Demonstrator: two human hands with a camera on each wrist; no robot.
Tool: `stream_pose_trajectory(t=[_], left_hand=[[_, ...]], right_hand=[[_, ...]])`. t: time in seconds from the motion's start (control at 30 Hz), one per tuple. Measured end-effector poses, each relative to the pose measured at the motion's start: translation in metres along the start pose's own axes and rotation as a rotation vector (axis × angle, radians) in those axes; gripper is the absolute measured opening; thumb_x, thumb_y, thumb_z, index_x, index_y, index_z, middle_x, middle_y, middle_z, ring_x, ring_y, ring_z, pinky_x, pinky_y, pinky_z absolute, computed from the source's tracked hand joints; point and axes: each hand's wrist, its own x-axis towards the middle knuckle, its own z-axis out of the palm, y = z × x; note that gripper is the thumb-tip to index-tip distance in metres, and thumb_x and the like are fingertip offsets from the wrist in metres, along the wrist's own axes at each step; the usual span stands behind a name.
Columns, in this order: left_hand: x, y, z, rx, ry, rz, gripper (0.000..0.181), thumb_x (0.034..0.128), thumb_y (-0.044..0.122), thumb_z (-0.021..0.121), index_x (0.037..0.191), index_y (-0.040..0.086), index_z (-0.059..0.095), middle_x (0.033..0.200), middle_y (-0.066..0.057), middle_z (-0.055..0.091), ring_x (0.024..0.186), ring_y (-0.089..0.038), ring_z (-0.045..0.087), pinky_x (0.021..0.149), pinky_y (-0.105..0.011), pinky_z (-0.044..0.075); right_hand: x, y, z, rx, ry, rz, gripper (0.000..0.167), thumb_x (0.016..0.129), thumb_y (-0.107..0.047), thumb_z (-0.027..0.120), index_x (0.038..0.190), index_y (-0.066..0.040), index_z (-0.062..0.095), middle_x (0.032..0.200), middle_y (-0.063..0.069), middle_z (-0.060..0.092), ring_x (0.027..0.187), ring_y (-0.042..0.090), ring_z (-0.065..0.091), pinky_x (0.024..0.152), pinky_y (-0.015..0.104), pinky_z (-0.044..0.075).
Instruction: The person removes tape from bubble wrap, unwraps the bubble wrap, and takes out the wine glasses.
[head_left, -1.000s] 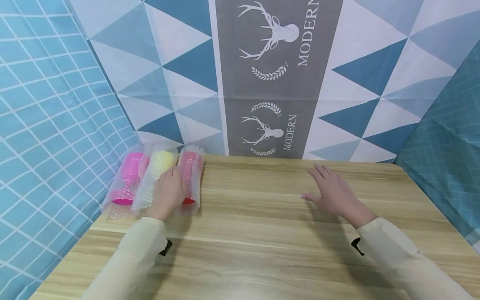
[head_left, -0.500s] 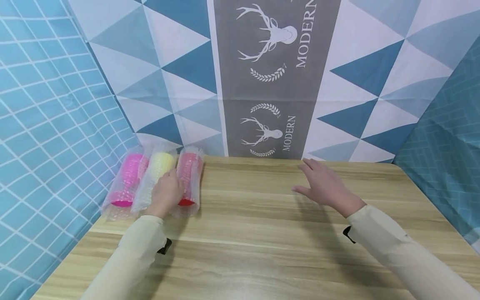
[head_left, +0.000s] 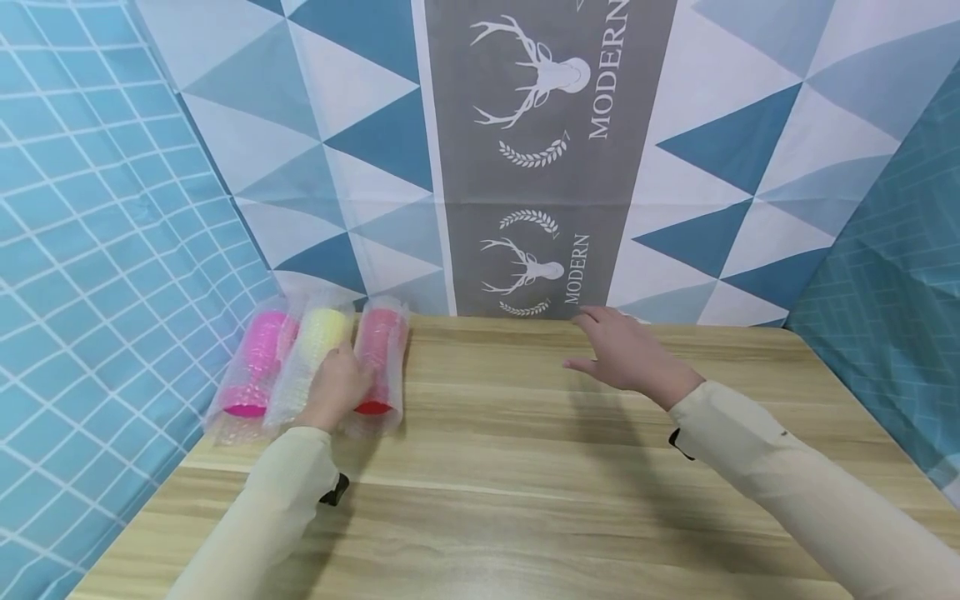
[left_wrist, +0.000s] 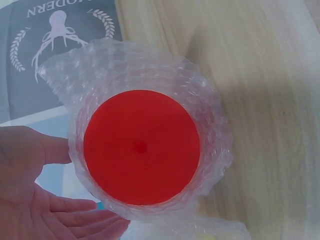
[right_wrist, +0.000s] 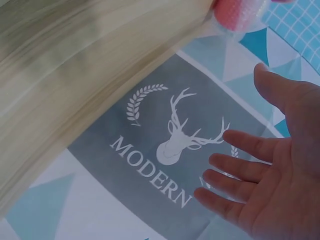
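Note:
Three bubble-wrapped cylinders lie side by side in the head view: pink (head_left: pixel 258 358), yellow (head_left: pixel 324 329) and red (head_left: pixel 381 342). The left hand (head_left: pixel 336 387) is between the yellow and red ones. In the left wrist view, the thumb and fingertips of the left hand (left_wrist: pixel 37 190) touch the wrap beside the red cylinder's round end (left_wrist: pixel 141 147), the fingers fairly straight. The right hand (head_left: pixel 633 354), empty and spread, hovers over the far part of the table. Its fingers and thumb stand apart in the right wrist view, where the right hand (right_wrist: pixel 275 170) shows its palm.
The wood-grain table (head_left: pixel 480 467) meets a patterned cloth (head_left: pixel 540 183) with deer heads along its far edge. A blue gridded cloth (head_left: pixel 97 250) borders the left side, and a teal cloth (head_left: pixel 892 292) the right.
The right hand has moved left and slightly toward the back cloth, still spread. The left hand has stayed nearly in place beside the cylinders, which have hardly shifted.

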Motion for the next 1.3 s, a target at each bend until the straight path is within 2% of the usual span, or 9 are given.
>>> stream_pose_trajectory(t=[0.1,0.17,0.3,0.4,0.47,0.7,0.8,1.07,1.3], left_hand=[[0.0,0.001,0.002,-0.082,-0.031,-0.03,0.065,0.0957,0.024,0.047,0.146,-0.008,0.022,0.124,-0.029,0.053,0.098,-0.032,0.057,0.087,-0.047,0.054],[0.001,0.002,0.003,-0.113,-0.044,-0.044,0.058,0.0951,0.027,0.05,0.14,-0.006,0.032,0.113,-0.024,0.058,0.09,-0.029,0.059,0.075,-0.039,0.057],[0.002,0.003,0.006,-0.086,-0.055,-0.048,0.039,0.0916,0.033,0.056,0.105,-0.003,0.053,0.082,-0.012,0.056,0.067,-0.021,0.056,0.053,-0.026,0.049],[0.003,0.004,0.008,-0.052,-0.063,-0.039,0.034,0.0887,0.037,0.057,0.079,0.004,0.052,0.065,-0.004,0.048,0.057,-0.016,0.048,0.048,-0.023,0.043],[0.003,0.005,0.01,-0.041,-0.078,-0.043,0.036,0.0884,0.039,0.056,0.071,0.008,0.048,0.06,-0.001,0.044,0.055,-0.015,0.045,0.047,-0.023,0.04],[0.004,0.007,0.012,-0.019,-0.102,-0.045,0.036,0.089,0.04,0.052,0.076,0.006,0.053,0.069,-0.006,0.05,0.064,-0.019,0.05,0.054,-0.024,0.04],[0.003,0.009,0.013,-0.02,-0.103,-0.043,0.035,0.0883,0.039,0.051,0.073,0.008,0.05,0.066,-0.004,0.049,0.062,-0.018,0.048,0.052,-0.024,0.039],[-0.004,0.016,0.018,-0.098,-0.096,-0.032,0.03,0.0854,0.035,0.054,0.068,0.012,0.045,0.064,-0.001,0.046,0.059,-0.015,0.045,0.05,-0.024,0.038],[-0.016,0.035,0.032,-0.182,-0.104,-0.006,0.025,0.0836,0.029,0.058,0.077,0.006,0.052,0.072,-0.006,0.05,0.063,-0.017,0.048,0.052,-0.023,0.041]], right_hand=[[0.004,-0.004,-0.001,0.017,0.011,-0.021,0.062,0.088,-0.04,0.067,0.129,0.004,0.054,0.134,0.024,0.055,0.125,0.04,0.052,0.105,0.052,0.045],[0.007,-0.006,-0.002,0.021,0.016,-0.033,0.061,0.088,-0.04,0.067,0.129,0.004,0.054,0.131,0.024,0.057,0.123,0.039,0.053,0.104,0.05,0.045],[0.014,-0.011,-0.003,0.022,0.028,-0.054,0.061,0.088,-0.04,0.066,0.127,0.005,0.055,0.13,0.023,0.058,0.124,0.039,0.053,0.106,0.049,0.045],[0.019,-0.014,-0.003,0.041,0.029,-0.049,0.062,0.089,-0.042,0.066,0.127,0.006,0.055,0.131,0.023,0.058,0.126,0.038,0.052,0.108,0.049,0.043],[0.021,-0.016,-0.003,0.055,0.026,-0.044,0.062,0.089,-0.042,0.065,0.127,0.006,0.055,0.131,0.022,0.058,0.126,0.038,0.052,0.107,0.048,0.044],[0.03,-0.022,-0.003,0.062,0.034,-0.047,0.06,0.089,-0.042,0.065,0.126,0.005,0.056,0.128,0.021,0.06,0.12,0.035,0.057,0.102,0.047,0.048],[0.032,-0.024,-0.003,0.073,0.033,-0.047,0.058,0.089,-0.041,0.065,0.126,0.004,0.057,0.127,0.02,0.061,0.12,0.034,0.057,0.102,0.047,0.049],[0.034,-0.025,-0.005,0.087,0.008,-0.037,0.058,0.09,-0.039,0.065,0.127,0.004,0.056,0.128,0.02,0.06,0.122,0.035,0.056,0.104,0.047,0.047],[0.032,-0.026,-0.005,0.136,-0.014,-0.044,0.055,0.09,-0.037,0.065,0.126,0.005,0.056,0.128,0.022,0.06,0.123,0.037,0.055,0.105,0.048,0.046]])
